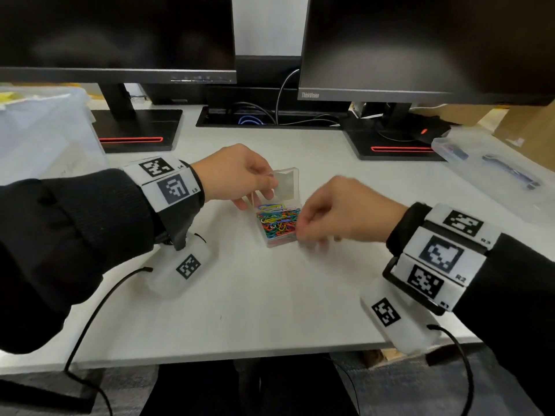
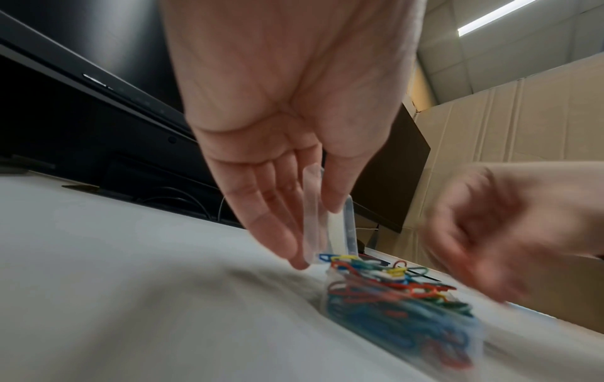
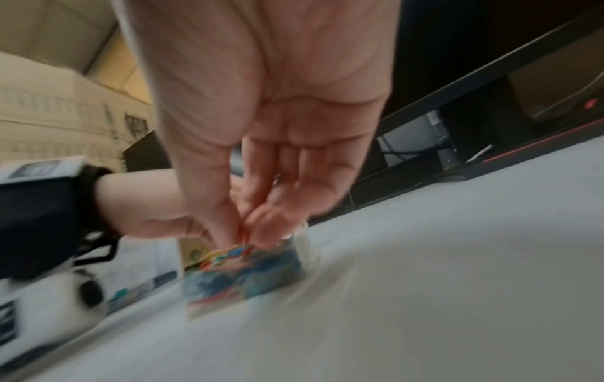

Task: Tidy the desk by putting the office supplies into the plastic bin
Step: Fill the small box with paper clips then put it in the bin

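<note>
**Paper-clip box being worked at the middle of the surface**

While the clear paper-clip box (image 1: 277, 225) is sitting on the white surface (image 1: 255, 295) with its hinged lid (image 1: 285, 183) standing open, the left hand (image 1: 237, 175) is pinching that lid between thumb and fingers, holding it upright behind the box's tray. Coloured paper clips (image 1: 277, 220) are filling the tray, heaped to its rim. From the left wrist view the lid (image 2: 326, 227) is showing edge-on between the thumb and the straightened fingers (image 2: 271, 219), just above the clips (image 2: 392, 292).

Just to the right of the box, the right hand (image 1: 339, 211) is reaching in with its fingertips bunched together over the clips at the tray's near right edge; it is blurred, so I cannot tell whether it is pinching a clip or only touching the heap. From the right wrist view, the thumb and fingertips (image 3: 261, 227) are meeting right above the box (image 3: 245, 276).

Far left of the box, a large translucent plastic bin (image 1: 45, 130) is standing at the surface's edge. Far right of the box, a clear flat case (image 1: 495, 175) is lying with dark pens inside. Behind the box, two dark monitors (image 1: 420, 43) are standing on black bases.
</note>
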A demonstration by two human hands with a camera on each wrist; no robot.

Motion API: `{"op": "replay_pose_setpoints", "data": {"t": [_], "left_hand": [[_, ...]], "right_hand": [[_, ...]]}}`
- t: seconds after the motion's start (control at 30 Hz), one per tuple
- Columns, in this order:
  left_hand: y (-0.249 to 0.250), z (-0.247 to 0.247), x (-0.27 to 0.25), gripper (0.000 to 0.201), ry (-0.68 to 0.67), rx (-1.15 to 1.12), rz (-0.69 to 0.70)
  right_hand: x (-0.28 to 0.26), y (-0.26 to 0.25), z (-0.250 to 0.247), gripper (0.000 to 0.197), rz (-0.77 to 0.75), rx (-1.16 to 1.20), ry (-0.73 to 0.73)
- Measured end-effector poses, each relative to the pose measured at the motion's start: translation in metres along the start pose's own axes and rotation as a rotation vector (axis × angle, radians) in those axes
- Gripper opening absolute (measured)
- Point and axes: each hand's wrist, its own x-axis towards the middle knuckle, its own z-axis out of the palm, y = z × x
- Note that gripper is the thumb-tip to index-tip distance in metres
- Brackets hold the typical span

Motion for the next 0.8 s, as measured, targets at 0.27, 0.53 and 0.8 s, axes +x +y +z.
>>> {"op": "replay_pose_setpoints", "data": {"t": [0.27,0.53,0.8], "left_hand": [[0.005,0.000,-0.006,0.008,-0.035,-0.003,0.049],[0.013,-0.004,-0.016,0.021,-0.167,-0.034,0.054],[0.016,0.003,-0.016,0.027,-0.315,0.172,0.101]], "right_hand": [[0.019,0.004,-0.009,0.010,-0.032,0.106,0.179],[0.016,0.011,-0.013,0.022,0.181,0.338,0.045],[0.011,0.011,-0.027,0.053,0.135,0.043,-0.207]]}}
